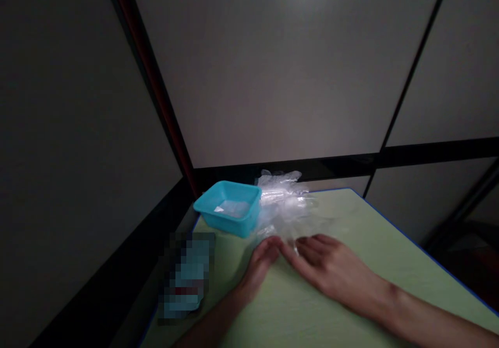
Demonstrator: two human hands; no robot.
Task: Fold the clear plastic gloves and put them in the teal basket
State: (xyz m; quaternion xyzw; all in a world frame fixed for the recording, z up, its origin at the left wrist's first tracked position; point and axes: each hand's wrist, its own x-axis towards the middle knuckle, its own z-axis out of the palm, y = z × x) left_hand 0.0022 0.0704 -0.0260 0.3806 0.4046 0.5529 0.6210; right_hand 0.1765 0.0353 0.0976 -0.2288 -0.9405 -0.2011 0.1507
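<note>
A crumpled heap of thin, clear plastic bags (278, 196) lies at the far side of the table, just beyond my hands. My left hand (262, 259) is closed, its fingertips pinching the near edge of the plastic. Its tips meet the index finger of my right hand (329, 265), whose other fingers curl around a loose, see-through fold. Motion blurs the plastic between them, so its exact shape is unclear. Left of the heap stands a turquoise plastic basket (224, 224) with a whitish, clear item (232, 208) inside.
The pale green table (312, 317) has a blue edge and reaches toward a panelled wall (280, 77). At its left edge lies a pixelated, dark and teal object (187, 278) that I cannot identify. Dark bars (463, 207) stand off the right side.
</note>
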